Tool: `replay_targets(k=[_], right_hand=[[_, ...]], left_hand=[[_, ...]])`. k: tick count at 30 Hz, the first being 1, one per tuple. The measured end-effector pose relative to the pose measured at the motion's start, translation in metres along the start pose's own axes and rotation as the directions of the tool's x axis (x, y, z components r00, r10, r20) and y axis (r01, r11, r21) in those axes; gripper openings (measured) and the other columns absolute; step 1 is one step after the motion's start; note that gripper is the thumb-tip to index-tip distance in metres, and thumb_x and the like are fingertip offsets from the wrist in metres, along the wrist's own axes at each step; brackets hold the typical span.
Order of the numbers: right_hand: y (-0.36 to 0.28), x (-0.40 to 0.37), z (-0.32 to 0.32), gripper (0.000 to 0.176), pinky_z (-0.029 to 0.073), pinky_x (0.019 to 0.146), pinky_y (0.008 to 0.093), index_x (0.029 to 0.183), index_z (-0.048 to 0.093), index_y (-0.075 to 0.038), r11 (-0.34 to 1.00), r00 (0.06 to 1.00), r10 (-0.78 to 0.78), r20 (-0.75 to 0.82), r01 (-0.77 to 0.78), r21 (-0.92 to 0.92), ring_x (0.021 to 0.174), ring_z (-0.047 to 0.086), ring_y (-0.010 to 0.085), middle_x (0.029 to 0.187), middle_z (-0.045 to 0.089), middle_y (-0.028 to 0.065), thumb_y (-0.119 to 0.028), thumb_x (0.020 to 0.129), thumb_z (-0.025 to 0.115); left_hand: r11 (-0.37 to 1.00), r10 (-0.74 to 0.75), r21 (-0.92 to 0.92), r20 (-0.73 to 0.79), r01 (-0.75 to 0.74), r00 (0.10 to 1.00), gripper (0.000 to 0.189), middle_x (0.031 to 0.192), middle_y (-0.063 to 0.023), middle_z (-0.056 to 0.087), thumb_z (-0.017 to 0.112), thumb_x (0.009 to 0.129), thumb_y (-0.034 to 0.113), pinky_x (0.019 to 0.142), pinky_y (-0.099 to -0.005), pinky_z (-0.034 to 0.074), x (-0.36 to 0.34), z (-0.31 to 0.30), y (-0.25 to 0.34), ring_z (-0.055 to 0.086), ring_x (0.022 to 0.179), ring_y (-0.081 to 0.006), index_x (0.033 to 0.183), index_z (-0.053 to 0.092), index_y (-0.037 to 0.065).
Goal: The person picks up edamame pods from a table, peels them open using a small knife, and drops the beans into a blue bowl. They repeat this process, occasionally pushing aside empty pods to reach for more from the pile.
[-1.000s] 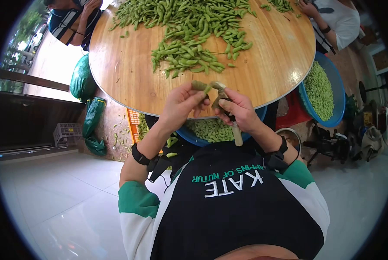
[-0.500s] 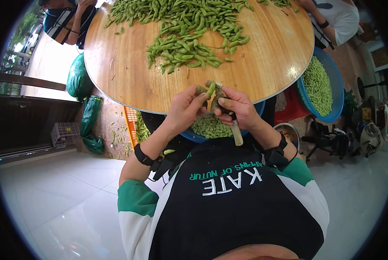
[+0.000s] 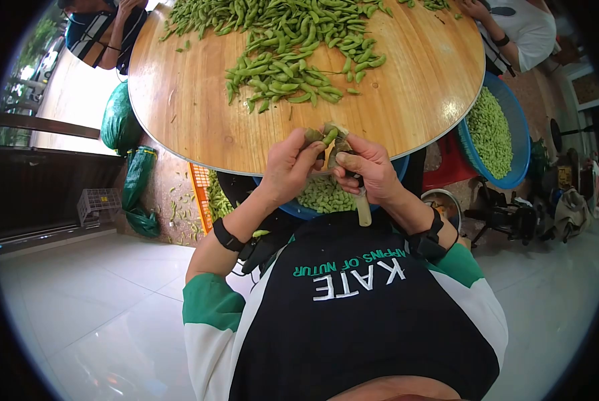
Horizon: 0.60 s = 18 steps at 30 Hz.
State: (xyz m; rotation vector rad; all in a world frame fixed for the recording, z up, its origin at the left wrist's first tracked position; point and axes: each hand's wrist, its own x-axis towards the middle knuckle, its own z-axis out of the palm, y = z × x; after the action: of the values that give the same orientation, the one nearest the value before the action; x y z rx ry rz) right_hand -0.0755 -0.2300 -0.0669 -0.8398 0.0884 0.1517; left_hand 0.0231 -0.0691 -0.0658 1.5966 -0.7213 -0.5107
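Note:
My left hand (image 3: 287, 167) is closed, with a green soybean pod (image 3: 329, 138) pinched between its thumb and fingers. Close beside it, my right hand (image 3: 366, 170) is closed round a tool with a pale handle (image 3: 364, 210) that sticks out below the palm; its working end is hidden by my fingers. Brownish covers are wrapped on some fingertips of both hands. The pod's tip lies at the right hand's covered fingers. Under my hands, a blue basin (image 3: 299, 210) holds shelled green beans (image 3: 325, 194), partly hidden by my forearms and the table edge.
A heap of pods (image 3: 293, 57) lies on the round wooden table (image 3: 199, 120). At right stands a blue tub (image 3: 523, 144) of shelled beans, by a red stool (image 3: 450, 167). An orange crate (image 3: 199, 190) and green sacks (image 3: 120, 120) are at left. Two people sit across.
The pod has tilted and sunk deeper between my fingers, its tip now nearer the right hand's fingers. Both hands have stayed nearly in place.

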Motion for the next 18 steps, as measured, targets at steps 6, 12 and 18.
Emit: replay_targets(k=[6,12,18], right_hand=[[-0.006,-0.005,0.0,0.027,0.029,0.039,0.0184,0.119,0.052,-0.004,0.99,0.996,0.054,0.07,-0.063,0.128,0.048,0.039,0.0053,0.074,0.053,0.0028,-0.011,0.094,0.051],[-0.003,-0.004,-0.007,0.02,0.031,0.039,0.018,0.114,0.053,-0.005,0.956,0.991,0.097,0.096,-0.12,0.269,0.047,0.038,0.006,0.077,0.054,0.0045,-0.012,0.095,0.048],[-0.001,-0.004,-0.005,0.02,0.031,0.039,0.0169,0.115,0.053,-0.01,0.905,0.984,0.176,0.024,-0.171,0.389,0.05,0.038,0.0065,0.078,0.055,0.0048,-0.014,0.096,0.049]], left_hand=[[0.679,-0.203,-0.636,0.317,0.367,0.926,0.011,0.084,0.001,0.059,0.05,0.096,0.012,0.047,-0.0199,0.039,0.005,-0.006,-0.006,0.053,0.059,-0.0063,0.1,0.057,0.004],[0.485,-0.241,-0.733,0.413,0.477,0.879,0.014,0.086,0.0005,0.059,0.051,0.096,0.015,0.05,-0.0209,0.041,0.009,-0.004,-0.004,0.052,0.063,-0.006,0.101,0.056,0.002],[0.752,0.387,0.522,0.143,-0.402,0.911,0.013,0.076,-0.0106,0.059,0.063,0.085,0.007,0.053,-0.0334,0.046,0.007,-0.002,0.006,0.059,0.063,-0.0247,0.094,0.055,0.0]])
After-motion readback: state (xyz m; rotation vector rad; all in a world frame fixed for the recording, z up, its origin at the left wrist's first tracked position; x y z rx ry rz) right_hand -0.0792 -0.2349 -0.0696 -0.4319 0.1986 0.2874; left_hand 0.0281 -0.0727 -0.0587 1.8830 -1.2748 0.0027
